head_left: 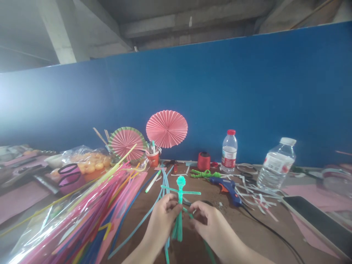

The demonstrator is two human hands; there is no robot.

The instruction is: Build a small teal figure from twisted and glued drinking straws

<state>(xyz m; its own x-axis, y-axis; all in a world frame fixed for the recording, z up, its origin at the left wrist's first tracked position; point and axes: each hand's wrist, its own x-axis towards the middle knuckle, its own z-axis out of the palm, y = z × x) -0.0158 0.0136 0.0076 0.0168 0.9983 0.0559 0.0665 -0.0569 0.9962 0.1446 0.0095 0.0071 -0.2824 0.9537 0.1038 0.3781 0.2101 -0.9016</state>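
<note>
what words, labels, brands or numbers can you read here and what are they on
No text can be read in this picture.
Red-capped bottle: red and white printing, too small and blurred to read.
White-capped bottle: printing with some red, too blurred to read.
Blue glue gun: no lettering can be made out.

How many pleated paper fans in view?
2. Pink fan: before the blue wall, above and right of the pen cup. Green-edged fan: lower, to its left. Clutter could hide more.
</note>
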